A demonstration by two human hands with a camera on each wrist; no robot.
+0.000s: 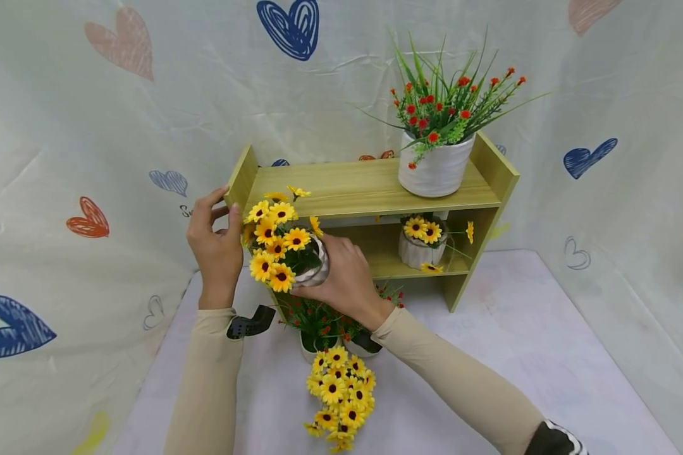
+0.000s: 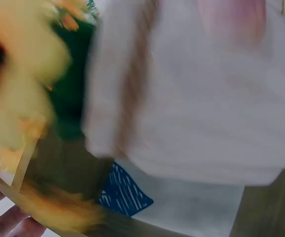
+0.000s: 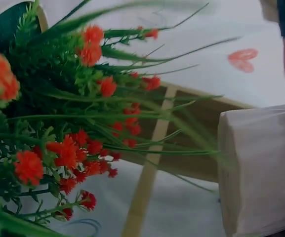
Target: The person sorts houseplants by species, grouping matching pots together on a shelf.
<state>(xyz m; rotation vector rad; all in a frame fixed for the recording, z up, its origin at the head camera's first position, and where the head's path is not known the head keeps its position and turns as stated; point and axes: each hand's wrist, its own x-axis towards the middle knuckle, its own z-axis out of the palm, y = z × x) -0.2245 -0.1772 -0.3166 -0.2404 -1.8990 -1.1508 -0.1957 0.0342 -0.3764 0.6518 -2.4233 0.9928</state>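
A two-tier wooden shelf (image 1: 330, 183) stands on the table. At its upper left end my left hand (image 1: 215, 253) grips the side panel (image 1: 242, 174), thumb in front and fingers behind. My right hand (image 1: 347, 278) holds a small white pot (image 1: 317, 268) of yellow sunflowers (image 1: 276, 240), tipped so the blooms point left, in front of the shelf's left part. In the left wrist view the white pot (image 2: 196, 108) with its brown cord fills most of the picture. The right wrist view shows the pot's base (image 3: 256, 168) at the right edge.
A white pot with red flowers (image 1: 437, 164) stands on the top board's right. Another sunflower pot (image 1: 421, 246) sits below it on the lower board. In front of the shelf are red-flowered pots (image 1: 319, 328) and more sunflowers (image 1: 341, 398). A heart-printed cloth (image 1: 330, 95) hangs behind.
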